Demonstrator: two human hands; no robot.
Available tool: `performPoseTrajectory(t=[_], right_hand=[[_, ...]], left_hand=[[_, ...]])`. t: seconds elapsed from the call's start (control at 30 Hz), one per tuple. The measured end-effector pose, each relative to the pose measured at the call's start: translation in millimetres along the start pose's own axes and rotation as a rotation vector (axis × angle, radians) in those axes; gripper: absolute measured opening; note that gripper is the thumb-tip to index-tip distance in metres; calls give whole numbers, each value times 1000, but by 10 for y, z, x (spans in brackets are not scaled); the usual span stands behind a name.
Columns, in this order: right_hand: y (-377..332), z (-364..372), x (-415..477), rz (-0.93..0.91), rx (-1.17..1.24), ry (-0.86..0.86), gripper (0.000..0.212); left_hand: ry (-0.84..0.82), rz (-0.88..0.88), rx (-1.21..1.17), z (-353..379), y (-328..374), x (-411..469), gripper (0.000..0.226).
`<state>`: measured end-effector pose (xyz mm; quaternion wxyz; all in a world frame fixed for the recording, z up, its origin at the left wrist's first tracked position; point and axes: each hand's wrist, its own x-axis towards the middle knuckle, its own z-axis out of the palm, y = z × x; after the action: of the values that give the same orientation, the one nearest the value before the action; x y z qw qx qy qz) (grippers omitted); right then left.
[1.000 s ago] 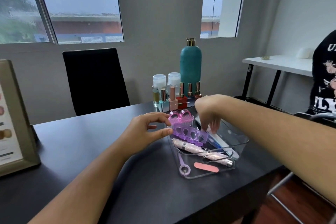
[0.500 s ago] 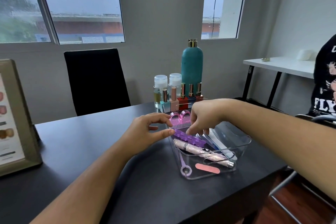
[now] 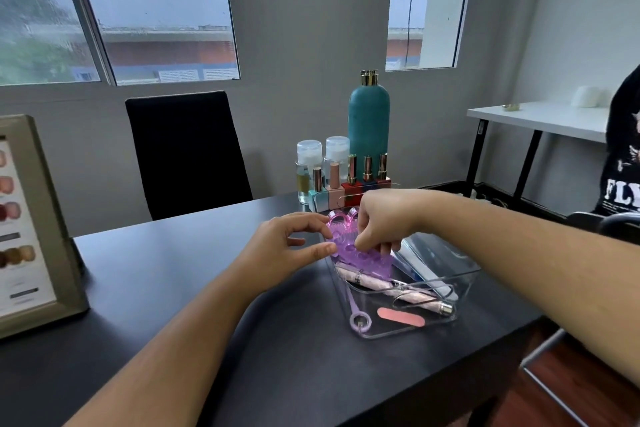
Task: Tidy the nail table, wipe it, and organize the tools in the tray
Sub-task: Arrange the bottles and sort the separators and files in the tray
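Your right hand [image 3: 377,222] gripped the purple translucent toe separator [image 3: 353,258] with curled fingers, probably to fit it into the clear plastic tray [image 3: 462,291] near the right edge of the black table [image 3: 173,270]; your left hand [image 3: 287,250] pinched its end, likely to steady it.

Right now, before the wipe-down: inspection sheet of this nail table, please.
Surface: black table, dark matte top; stains cannot be told.
Job's things: clear tray holds purple toe separator, pink nail file, pink pen-shaped tool, purple ring-ended tool, white buffer block.
Clutter: nail polish bottles and teal bottle stand behind the tray; framed nail chart at the left edge.
Hands: left hand pinches the separator's left end; right hand grips it from above, over the tray.
Cables: thin dark cord hangs at the right window.
Surroundings: black chair, white side table, person in black printed top.
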<state>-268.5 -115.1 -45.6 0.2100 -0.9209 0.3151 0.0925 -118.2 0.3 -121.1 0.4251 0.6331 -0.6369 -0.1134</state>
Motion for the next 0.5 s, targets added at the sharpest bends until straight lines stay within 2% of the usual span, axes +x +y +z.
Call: performPoseTrajectory(t=[0.07, 0.13, 0.23, 0.33, 0.5], right_hand=[[4, -23, -11, -9, 83, -44, 14], [25, -85, -34, -21, 60, -4, 16], [62, -139, -108, -47, -243, 121, 15], [38, -42, -172, -6, -519, 92, 27], [-40, 43, -173, 20, -657, 30, 35]], left_hand=[[2, -3, -1, 2, -2, 0, 34], [2, -4, -2, 9, -4, 0, 35], [2, -9, -6, 8, -3, -3, 38], [-3, -10, -11, 1, -5, -2, 38], [-3, -10, -19, 4, -8, -1, 38]])
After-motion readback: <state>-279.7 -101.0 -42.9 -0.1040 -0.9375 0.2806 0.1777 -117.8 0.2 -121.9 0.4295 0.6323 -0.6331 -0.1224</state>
